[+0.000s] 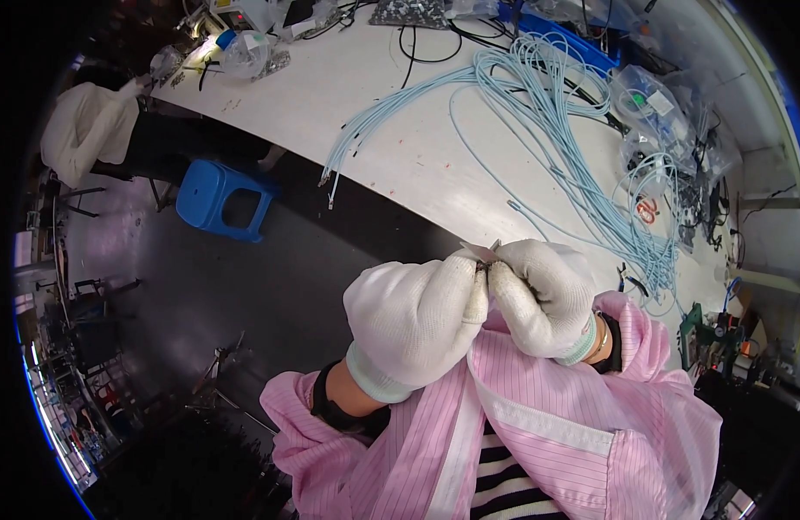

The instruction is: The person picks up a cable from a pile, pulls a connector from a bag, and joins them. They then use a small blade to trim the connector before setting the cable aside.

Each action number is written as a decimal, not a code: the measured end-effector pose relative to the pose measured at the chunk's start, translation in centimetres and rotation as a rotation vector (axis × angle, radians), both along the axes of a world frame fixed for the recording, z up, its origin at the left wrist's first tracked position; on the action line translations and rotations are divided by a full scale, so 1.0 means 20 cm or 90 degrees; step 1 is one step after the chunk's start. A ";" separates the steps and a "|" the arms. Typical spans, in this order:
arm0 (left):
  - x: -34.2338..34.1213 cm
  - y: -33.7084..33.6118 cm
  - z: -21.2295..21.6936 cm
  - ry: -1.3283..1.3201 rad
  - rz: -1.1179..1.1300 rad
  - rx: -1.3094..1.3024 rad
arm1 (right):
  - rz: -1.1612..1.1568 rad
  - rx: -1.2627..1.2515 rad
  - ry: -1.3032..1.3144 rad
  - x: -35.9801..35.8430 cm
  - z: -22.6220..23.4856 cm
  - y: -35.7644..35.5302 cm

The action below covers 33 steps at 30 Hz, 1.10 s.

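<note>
My left hand point(421, 316) and my right hand point(543, 299), both in white knit gloves, meet in front of my chest just off the table's near edge. Thumbs and fingers of both are pinched together on a small, thin, greyish piece point(480, 252). Its kind is too small to tell, and the fingertips cover most of it. Beyond the hands, light blue cables point(538, 130) lie in a long looped bundle across the white table point(400, 165). Several cable ends with small connectors point(331, 204) hang over the table edge to the left.
A blue stool point(222, 199) stands on the dark floor at left, near a person's white sleeve point(92, 130). Clear plastic bags point(651, 104) crowd the table's right side, by a blue bin point(573, 43). Dark-handled pliers point(632, 282) lie right of my right hand.
</note>
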<state>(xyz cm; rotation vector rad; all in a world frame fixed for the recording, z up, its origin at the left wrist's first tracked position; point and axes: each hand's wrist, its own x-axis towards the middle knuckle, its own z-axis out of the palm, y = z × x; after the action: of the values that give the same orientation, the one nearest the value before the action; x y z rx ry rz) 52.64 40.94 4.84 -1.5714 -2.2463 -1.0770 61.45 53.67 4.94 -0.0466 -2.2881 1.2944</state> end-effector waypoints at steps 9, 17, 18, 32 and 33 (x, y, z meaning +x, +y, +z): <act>0.01 0.02 -0.01 -0.040 -0.003 0.009 | 0.073 -0.031 -0.057 0.01 0.00 0.04; 0.01 0.01 0.06 -0.506 -0.037 -0.008 | 0.063 -0.075 0.013 -0.03 0.04 0.09; 0.01 0.00 0.06 -0.607 -0.050 -0.021 | 0.059 -0.043 0.016 -0.03 0.03 0.09; 0.04 -0.01 0.01 -0.397 -0.026 0.040 | 0.050 0.097 -0.030 -0.02 0.02 0.07; 0.04 -0.01 0.01 -0.367 -0.029 0.036 | 0.050 0.097 -0.031 -0.02 0.02 0.07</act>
<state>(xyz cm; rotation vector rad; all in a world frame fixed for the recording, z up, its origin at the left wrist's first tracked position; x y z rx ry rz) 53.44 40.68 5.10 -1.4235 -2.4891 -1.7757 61.04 55.08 5.39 0.0659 -2.4443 1.1650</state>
